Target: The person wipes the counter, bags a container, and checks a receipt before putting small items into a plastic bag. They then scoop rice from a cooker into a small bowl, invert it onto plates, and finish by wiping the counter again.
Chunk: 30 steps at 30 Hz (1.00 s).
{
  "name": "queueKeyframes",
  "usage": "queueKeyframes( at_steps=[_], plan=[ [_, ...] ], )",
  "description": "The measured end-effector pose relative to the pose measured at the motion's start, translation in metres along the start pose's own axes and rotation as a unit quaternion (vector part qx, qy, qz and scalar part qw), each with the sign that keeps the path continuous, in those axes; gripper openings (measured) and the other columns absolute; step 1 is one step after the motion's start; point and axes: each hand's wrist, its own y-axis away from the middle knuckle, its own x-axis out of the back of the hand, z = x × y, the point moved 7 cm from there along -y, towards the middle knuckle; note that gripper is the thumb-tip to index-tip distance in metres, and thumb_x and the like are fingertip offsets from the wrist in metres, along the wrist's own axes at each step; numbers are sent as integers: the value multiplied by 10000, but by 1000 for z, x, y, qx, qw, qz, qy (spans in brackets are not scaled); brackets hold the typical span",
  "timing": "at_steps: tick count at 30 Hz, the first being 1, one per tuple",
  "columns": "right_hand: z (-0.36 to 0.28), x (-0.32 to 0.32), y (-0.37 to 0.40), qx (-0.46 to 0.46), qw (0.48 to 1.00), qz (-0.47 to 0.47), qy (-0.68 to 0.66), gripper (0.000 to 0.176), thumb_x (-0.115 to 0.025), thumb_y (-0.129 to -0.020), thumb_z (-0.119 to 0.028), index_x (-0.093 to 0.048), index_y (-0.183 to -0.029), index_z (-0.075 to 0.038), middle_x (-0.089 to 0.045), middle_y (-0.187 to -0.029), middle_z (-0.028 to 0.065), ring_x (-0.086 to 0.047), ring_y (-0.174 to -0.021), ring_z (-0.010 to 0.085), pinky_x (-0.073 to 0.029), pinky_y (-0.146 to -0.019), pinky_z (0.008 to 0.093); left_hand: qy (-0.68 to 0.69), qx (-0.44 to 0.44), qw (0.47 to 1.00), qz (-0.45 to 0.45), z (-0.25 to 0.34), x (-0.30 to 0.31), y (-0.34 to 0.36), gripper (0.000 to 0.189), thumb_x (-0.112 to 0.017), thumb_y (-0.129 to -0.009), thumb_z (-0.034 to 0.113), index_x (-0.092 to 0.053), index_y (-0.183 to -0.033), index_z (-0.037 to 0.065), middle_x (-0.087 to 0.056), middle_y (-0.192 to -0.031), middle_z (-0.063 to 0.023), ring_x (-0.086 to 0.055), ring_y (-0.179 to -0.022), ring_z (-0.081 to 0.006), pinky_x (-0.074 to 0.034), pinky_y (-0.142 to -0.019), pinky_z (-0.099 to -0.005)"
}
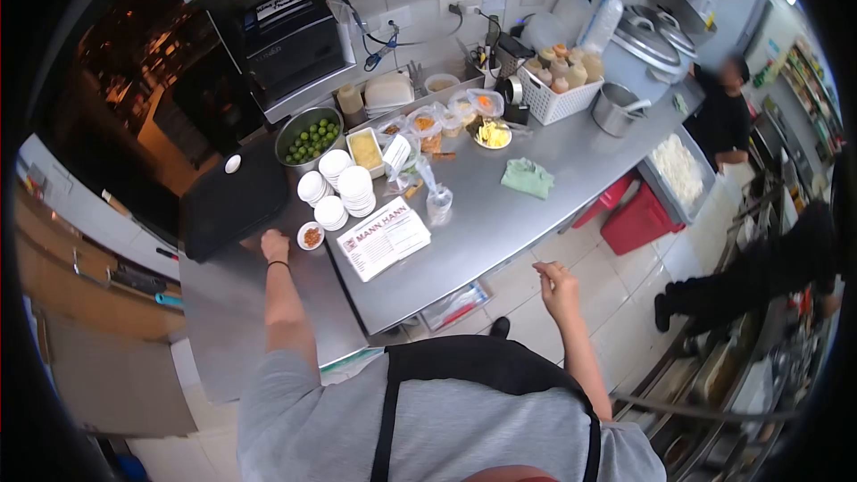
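Observation:
My left hand (275, 245) is at the steel counter on the left, fingers curled and pointing away. It lies between the black tray (234, 201) and a small white dish of red flakes (311, 236). What is under its fingers, if anything, is hidden. My right hand (560, 290) hangs in the air past the counter's front edge, with fingers loosely bent and apart and nothing visible in them. Stacks of small white dishes (355, 189) stand beyond the flakes. A printed sheet headed "MANN HANN" (386, 239) lies on the counter to their right.
Behind the dishes are a metal bowl of green limes (310, 137), a container of yellow paste (364, 150) and several plastic bags (424, 125). A green cloth (528, 178) lies farther right. A white basket of bottles (558, 89) stands behind it. Two other people (723, 116) are at right.

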Motion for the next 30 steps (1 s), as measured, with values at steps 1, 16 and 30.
queueKeyframes(
  at_steps=[1,16,30],
  plan=[
    [12,-3,-17,19,1000,-15,-8,158,-547,-742,26,-639,-844,-54,-596,-739,115,-572,-694,283,-451,-628,349,-27,26,999,11,-11,6,10,181,-689,-665,170,-673,-806,58,-649,-807,-144,-638,-794,-285,-515,-695,-360],
    [137,-59,-185,201,971,-123,32,279,-637,-690,-64,-620,-967,-92,-595,-995,92,-538,-932,272,-411,-801,410,445,-246,857,-81,350,131,229,217,-680,-701,37,-626,-911,26,-571,-901,-82,-588,-796,-183,-501,-656,-286],
    [144,-141,-221,264,944,-115,159,480,-595,-749,-360,-521,-1193,-193,-400,-1300,145,-375,-1167,377,-237,-979,546,322,-316,886,104,482,163,129,281,-675,-703,189,-623,-942,52,-531,-1126,-149,-462,-1045,-322,-374,-911,-387]
  ],
)
